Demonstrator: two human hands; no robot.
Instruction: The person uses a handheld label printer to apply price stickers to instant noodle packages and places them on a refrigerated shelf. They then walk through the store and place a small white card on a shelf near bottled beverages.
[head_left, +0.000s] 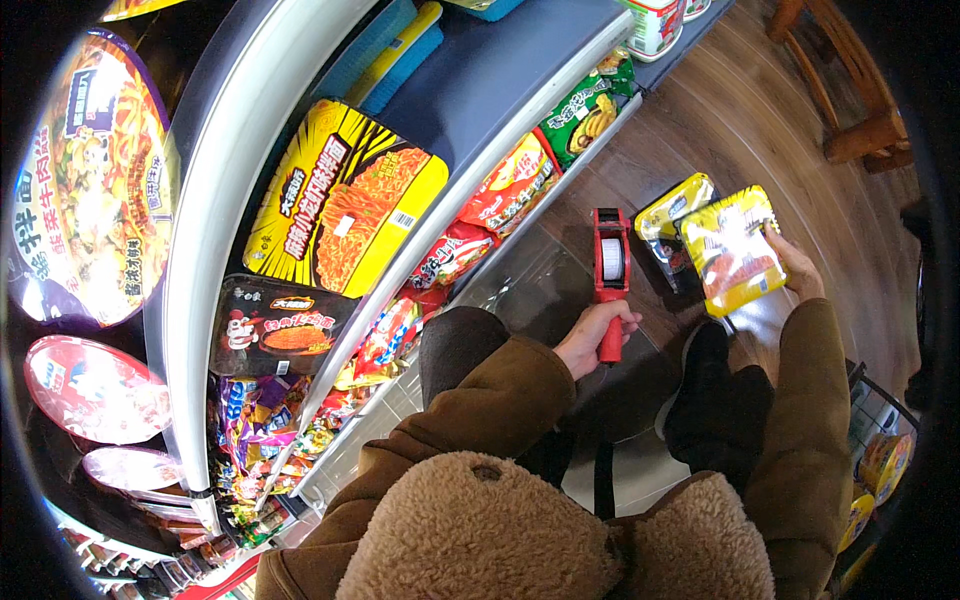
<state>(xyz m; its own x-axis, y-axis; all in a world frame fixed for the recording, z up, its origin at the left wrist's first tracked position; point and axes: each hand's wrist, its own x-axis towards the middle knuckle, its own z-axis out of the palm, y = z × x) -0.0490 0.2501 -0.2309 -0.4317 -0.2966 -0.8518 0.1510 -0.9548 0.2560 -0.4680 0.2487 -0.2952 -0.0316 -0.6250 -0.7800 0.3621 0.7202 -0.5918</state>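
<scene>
In my left hand (596, 337) is the red handle of a price label gun (611, 259), with a roll of white labels showing in its frame. My right hand (796, 262) grips the right edge of a yellow instant noodle box (731, 251) with a shiny film top. Another yellow and black noodle box (671, 225) lies just left of it, partly covered by it; whether the two touch is unclear. On the shelf at the left sit a large yellow noodle box (349, 199) and, below it, a black noodle box (281, 326).
Bagged noodles (510, 184) line the lower shelf, whose pale edge (480, 176) runs diagonally. Round noodle bowls (94, 180) stand at far left. A wooden stool or chair (847, 82) is at top right, a wire basket (870, 397) with noodle tubs at lower right. My feet are on the floor.
</scene>
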